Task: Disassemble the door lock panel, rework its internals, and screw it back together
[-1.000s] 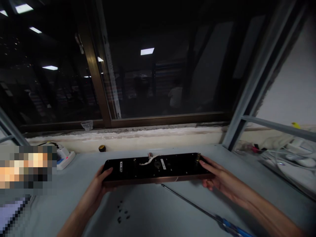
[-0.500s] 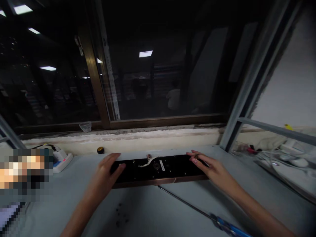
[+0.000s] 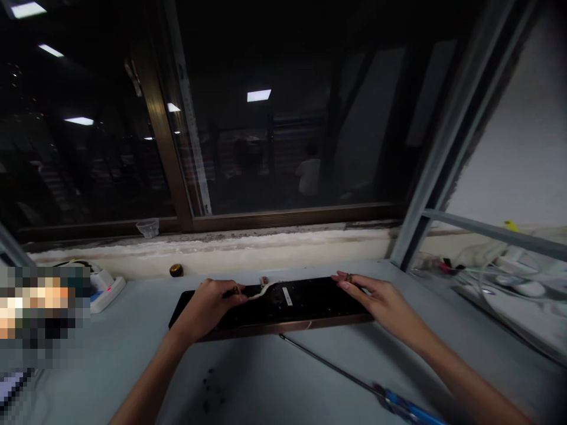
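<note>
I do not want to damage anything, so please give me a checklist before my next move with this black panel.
1. Panel flat on the table: ok.
2. Right hand on the panel's right end: ok.
3. Left hand holding the white cable: cannot tell.
4. Screwdriver near, in front of the panel: ok.
5. Small screws all there: cannot tell.

This is a workshop, seen at a bench against a dark window (image 3: 274, 147): the grey worktable (image 3: 287, 383) carries a long screwdriver (image 3: 354, 375) with a blue handle, loose dark screws (image 3: 211, 388) and a black panel (image 3: 310, 301) with a white wire (image 3: 261, 289) exposed. A power strip (image 3: 108, 289) sits at the left, and cables (image 3: 496, 277) pile on the next bench past a metal frame post (image 3: 420, 200).
</note>
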Demonstrator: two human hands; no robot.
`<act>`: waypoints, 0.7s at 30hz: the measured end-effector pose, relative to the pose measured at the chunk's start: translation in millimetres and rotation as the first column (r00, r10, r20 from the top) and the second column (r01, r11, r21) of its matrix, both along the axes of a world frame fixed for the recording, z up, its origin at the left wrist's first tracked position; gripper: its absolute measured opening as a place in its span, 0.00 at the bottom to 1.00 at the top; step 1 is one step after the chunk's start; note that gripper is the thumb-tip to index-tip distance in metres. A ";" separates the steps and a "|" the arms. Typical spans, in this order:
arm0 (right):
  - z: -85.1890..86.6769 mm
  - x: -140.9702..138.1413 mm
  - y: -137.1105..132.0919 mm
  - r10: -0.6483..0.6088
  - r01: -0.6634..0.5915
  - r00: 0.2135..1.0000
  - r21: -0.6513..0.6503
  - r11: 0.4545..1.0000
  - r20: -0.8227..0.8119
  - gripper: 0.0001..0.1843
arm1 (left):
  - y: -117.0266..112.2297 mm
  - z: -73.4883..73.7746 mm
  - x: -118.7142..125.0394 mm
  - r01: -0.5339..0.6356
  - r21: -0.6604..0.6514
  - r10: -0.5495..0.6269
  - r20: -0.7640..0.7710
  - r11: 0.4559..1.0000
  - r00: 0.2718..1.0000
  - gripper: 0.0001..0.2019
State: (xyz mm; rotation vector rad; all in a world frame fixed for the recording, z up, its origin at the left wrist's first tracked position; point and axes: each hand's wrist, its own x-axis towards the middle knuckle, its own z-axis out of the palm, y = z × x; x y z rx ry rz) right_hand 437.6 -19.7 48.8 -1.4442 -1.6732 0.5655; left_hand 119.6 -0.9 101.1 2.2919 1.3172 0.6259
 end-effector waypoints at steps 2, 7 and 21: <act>1.1 -0.2 0.4 -0.006 0.006 1.000 -0.013 1.000 0.012 0.20 | 2.0 2.5 1.1 0.012 -0.001 -0.012 -0.021 1.000 1.000 0.11; 2.9 -4.5 -1.1 -0.055 0.055 0.998 0.021 0.998 0.015 0.22 | 1.2 6.0 3.2 0.012 0.004 -0.012 -0.050 1.000 0.999 0.11; 5.0 -0.2 0.4 0.009 -0.008 0.999 -0.014 1.000 0.048 0.22 | -9.7 2.0 9.7 -0.074 0.095 0.090 -0.167 0.993 0.982 0.10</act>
